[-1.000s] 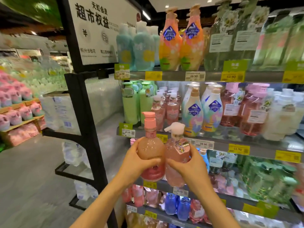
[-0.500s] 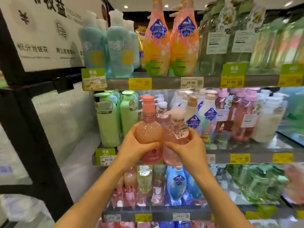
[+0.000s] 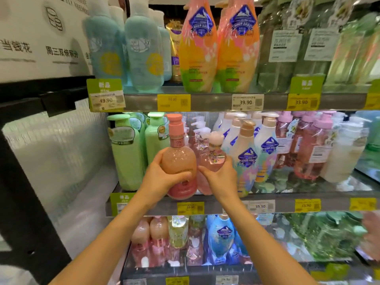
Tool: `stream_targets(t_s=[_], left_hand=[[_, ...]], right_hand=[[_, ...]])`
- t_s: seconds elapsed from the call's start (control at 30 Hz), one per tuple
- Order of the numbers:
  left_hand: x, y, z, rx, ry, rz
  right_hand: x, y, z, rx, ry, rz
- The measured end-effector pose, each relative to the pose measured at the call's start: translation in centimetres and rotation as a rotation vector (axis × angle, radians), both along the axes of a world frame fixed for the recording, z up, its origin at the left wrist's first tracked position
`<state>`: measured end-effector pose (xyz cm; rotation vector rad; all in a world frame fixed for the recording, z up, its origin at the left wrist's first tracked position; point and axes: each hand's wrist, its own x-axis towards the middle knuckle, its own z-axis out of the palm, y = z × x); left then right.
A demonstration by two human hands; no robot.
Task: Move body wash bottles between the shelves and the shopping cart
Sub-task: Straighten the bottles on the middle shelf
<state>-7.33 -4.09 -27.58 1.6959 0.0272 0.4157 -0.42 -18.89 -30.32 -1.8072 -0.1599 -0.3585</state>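
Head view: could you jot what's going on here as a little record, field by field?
place: shop shelves of pump bottles
left hand: grips orange-pink bottle with pink pump
right hand: grips pink bottle with white pump
position: both bottles upright, side by side, at the middle shelf front
left neighbours: green bottles
right neighbours: white bottles with blue crests
cart: not in view

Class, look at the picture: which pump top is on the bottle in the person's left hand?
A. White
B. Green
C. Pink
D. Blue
C: the left hand grips the round orange-pink bottle, whose pump top is pink; the right hand holds a white-topped bottle.
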Motion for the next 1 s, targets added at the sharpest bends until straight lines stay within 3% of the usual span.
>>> stream_targets(t_s=[0.5, 1.0], left_hand=[[0.6, 1.6, -0.7, 0.036, 0.027, 0.017], [-1.1, 1.6, -2.5, -0.031, 0.058, 0.033]], right_hand=[[1.9, 1.4, -2.3, -0.108, 0.079, -0.075], [0.6, 0.5, -1.9, -0.383, 0.166, 0.110]])
